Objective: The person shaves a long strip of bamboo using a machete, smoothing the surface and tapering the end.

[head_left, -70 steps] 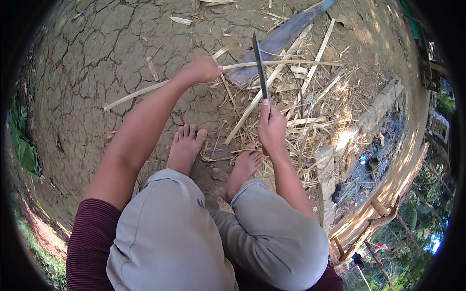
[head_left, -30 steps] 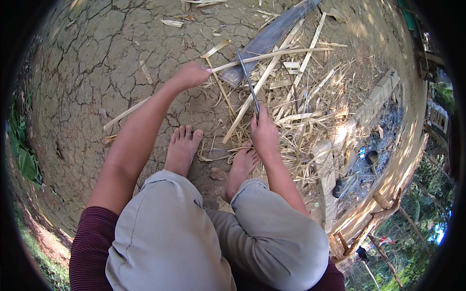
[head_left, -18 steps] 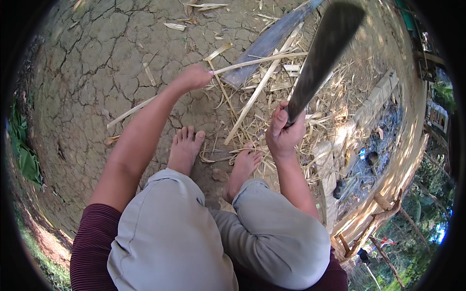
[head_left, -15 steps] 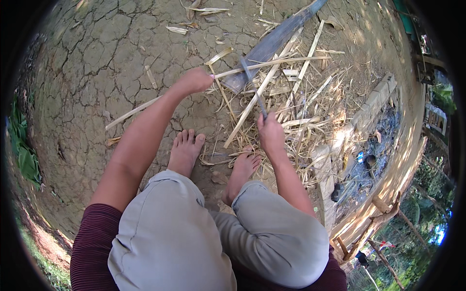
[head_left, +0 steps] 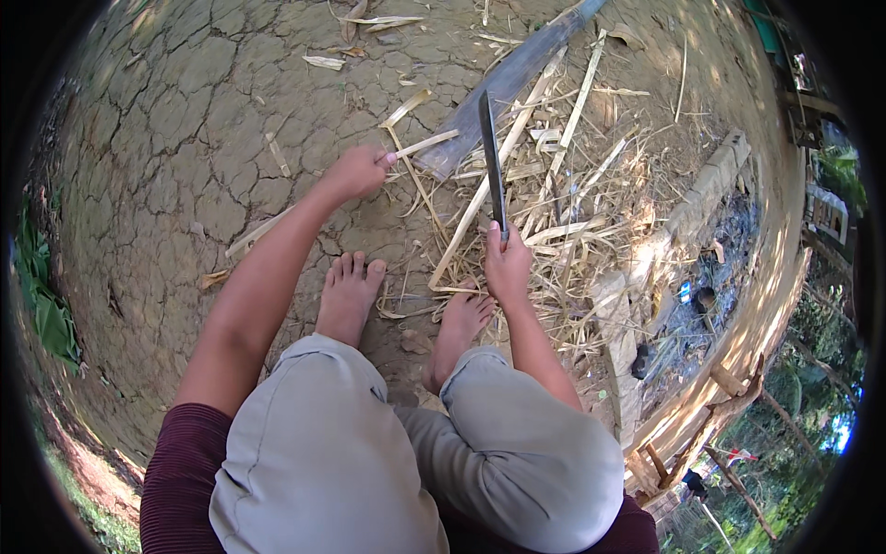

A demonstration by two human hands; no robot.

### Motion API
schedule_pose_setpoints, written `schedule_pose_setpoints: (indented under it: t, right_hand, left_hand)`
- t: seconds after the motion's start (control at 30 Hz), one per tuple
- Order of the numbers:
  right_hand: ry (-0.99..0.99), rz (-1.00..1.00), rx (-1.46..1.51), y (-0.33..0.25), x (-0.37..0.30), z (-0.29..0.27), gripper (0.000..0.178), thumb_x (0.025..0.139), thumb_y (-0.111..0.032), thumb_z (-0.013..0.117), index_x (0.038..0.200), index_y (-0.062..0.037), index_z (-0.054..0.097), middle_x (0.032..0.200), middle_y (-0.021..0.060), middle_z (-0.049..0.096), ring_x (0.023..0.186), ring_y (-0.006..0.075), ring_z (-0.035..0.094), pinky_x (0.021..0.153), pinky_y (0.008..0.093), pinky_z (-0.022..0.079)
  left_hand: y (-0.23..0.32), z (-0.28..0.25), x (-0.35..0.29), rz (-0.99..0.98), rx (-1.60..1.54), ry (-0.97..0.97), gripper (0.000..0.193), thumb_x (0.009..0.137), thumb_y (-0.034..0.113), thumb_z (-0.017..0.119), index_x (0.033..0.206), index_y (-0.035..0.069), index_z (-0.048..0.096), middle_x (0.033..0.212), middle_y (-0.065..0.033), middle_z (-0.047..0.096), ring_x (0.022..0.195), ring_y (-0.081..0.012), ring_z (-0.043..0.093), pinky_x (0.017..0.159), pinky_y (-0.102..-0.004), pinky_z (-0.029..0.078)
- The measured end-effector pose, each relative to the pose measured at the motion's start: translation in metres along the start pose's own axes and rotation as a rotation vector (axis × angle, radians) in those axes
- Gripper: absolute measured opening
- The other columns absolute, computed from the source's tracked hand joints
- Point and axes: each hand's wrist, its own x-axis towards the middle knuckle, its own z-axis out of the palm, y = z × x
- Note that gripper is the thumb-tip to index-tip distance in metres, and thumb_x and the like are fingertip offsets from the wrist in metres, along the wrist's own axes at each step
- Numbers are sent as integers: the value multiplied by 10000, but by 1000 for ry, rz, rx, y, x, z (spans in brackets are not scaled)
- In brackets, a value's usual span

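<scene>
The right hand (head_left: 506,268) is closed around the handle of one long dark knife (head_left: 490,157), blade raised ahead of it, while the left hand (head_left: 355,171) pinches one pale bamboo strip (head_left: 426,145) over cracked earth (head_left: 175,120), beside two bare feet (head_left: 349,297).

Dark grey-black blade of the knife (head_left: 490,157), upper centre. Pale straw-yellow bamboo strips (head_left: 517,198) scattered at centre right. Grey plank (head_left: 503,88) at top. Grey-brown ground (head_left: 175,138) patterned with a net of cracks, upper left. Light grey trousers (head_left: 323,443) and maroon ribbed shirt (head_left: 180,480), bottom. Green leaves (head_left: 46,309), left edge.
</scene>
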Motion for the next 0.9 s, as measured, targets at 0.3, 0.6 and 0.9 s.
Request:
schedule_pose_setpoints:
  t: [0.3,0.6,0.9]
  right_hand:
    - [207,114,-26,41,-21,-2,367,961,-357,580,888,1,610,546,111,551,497,273,559,532,416,435]
    - [400,266,136,45,-49,-22,370,939,-369,607,917,1,611,616,107,612,589,287,631,591,421,478]
    - [398,126,-42,91,-67,-15,440,828,-303,738,1097,13,591,856,200,677,822,389,661,752,460,508]
  left_hand:
    - [27,5,-33,15,-240,21,463,1026,407,437,844,13,597,665,-80,526,637,-186,498,627,-370,419]
    - [121,-29,-67,88,-722,-178,294,1052,261,434,1036,42,628,735,12,534,629,-87,495,586,-235,408]
    - [182,-56,-113,306,-762,-159,219,1012,206,545,1058,7,622,742,-9,583,618,-92,548,575,-247,466]
